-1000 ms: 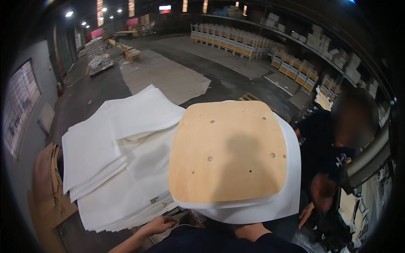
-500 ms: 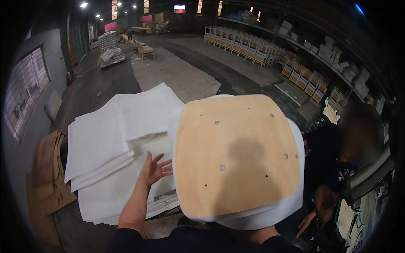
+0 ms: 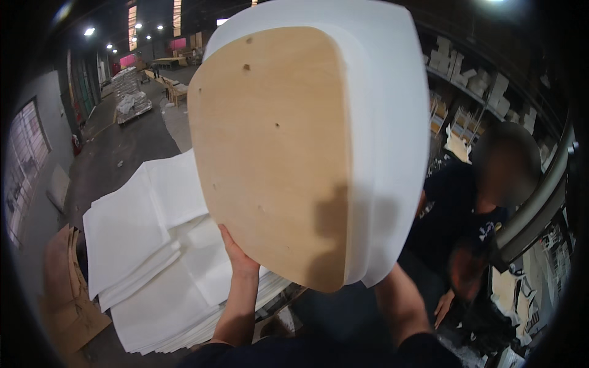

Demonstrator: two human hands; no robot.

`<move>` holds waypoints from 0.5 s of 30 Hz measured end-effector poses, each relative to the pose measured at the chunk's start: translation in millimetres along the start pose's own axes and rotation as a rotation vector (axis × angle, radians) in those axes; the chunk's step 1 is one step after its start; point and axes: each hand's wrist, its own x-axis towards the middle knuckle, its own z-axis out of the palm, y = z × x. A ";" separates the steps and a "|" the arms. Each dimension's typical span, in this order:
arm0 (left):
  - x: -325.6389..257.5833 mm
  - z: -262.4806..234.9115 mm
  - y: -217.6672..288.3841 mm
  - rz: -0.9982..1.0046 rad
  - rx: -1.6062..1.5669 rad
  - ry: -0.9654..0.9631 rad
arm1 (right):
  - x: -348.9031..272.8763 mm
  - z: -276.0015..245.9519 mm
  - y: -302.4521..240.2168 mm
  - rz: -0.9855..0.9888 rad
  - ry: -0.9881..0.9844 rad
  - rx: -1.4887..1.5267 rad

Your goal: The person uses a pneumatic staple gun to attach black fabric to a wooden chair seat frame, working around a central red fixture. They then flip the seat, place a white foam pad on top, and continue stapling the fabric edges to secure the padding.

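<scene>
A rounded plywood seat board (image 3: 273, 153) with small drilled holes lies against a thick white foam pad (image 3: 392, 147) of the same shape. Both are lifted up and tilted close in front of the camera. My left hand (image 3: 238, 256) grips the board's lower left edge, fingers behind it. My right hand is hidden behind the board and foam; only its forearm (image 3: 402, 303) shows, rising to their lower edge.
A stack of white foam sheets (image 3: 147, 257) lies at the lower left, with brown cardboard (image 3: 64, 294) beside it. Another person in a dark shirt (image 3: 457, 214) bends down at the right. Shelves of boxes (image 3: 472, 80) line the right wall; pallets (image 3: 132, 92) stand far back.
The board and foam, lying flat before, have been raised and tipped up toward the camera. My left hand moved from the foam sheets to the board's lower edge.
</scene>
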 end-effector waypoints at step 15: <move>-10.3 95.0 17.5 0.242 0.137 -0.205 | -19.9 63.4 -37.1 -0.289 0.237 -0.270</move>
